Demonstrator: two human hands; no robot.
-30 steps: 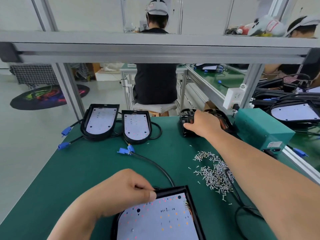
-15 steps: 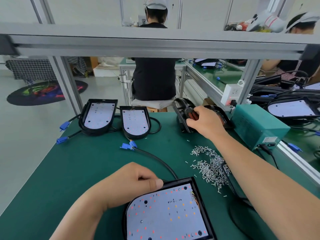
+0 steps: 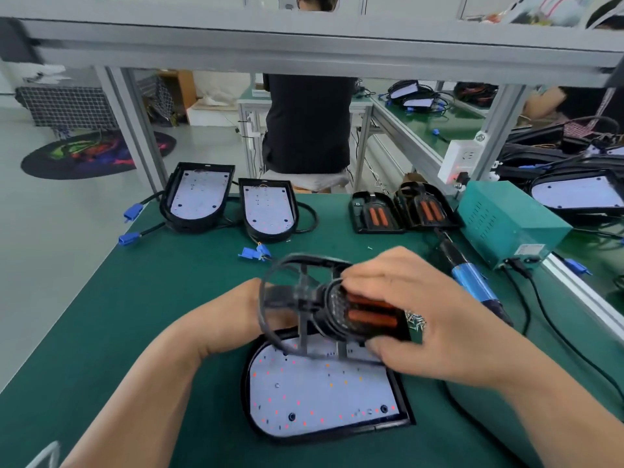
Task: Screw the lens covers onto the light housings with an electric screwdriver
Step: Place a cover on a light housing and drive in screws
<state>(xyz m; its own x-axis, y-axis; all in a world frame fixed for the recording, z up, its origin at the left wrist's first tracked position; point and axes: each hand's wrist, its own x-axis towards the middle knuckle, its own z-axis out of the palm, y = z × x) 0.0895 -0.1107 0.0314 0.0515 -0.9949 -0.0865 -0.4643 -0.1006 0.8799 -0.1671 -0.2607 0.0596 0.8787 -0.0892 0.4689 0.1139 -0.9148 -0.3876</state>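
Note:
A black light housing (image 3: 324, 396) with a white LED board lies on the green mat in front of me. My right hand (image 3: 418, 315) grips a black lens cover (image 3: 337, 309) with two orange strips, held tilted just above the housing's far edge. My left hand (image 3: 243, 315) sits behind the cover's open frame at the housing's far left rim; its fingers are hidden. The blue electric screwdriver (image 3: 472, 282) lies on the mat to the right, untouched. Two more lens covers (image 3: 401, 211) stand at the back.
Two more housings (image 3: 199, 197) (image 3: 266, 211) with blue-plugged cables lie at the back left. A teal power box (image 3: 506, 224) sits at the right edge, its black cords trailing over the mat. Loose screws (image 3: 415, 322) peek out by my right hand. A person sits beyond the bench frame.
My right hand has taken a lens cover from the stack at the back and brought it over the near housing. My left hand has stayed at the housing's far rim.

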